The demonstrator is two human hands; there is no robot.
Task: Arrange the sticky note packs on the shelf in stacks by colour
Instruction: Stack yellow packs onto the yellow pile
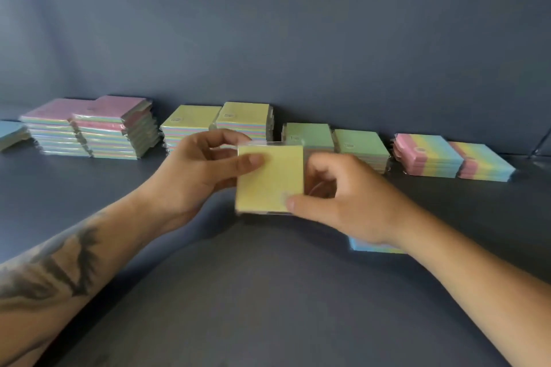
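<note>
Yellow-topped square sticky note pack (269, 179), plastic-wrapped, is held above the dark grey shelf (268, 292) by both hands: left hand (196, 173) grip clamped on its left edge, right hand (343, 199) grip pinching its right edge. Yellow-topped stacks (217, 122) stand just behind.

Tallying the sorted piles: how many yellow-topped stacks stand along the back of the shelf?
2. One yellow-topped stack stands left of centre, the other right beside it. The hands partly cover their lower packs, so anything behind them is hidden.
</note>
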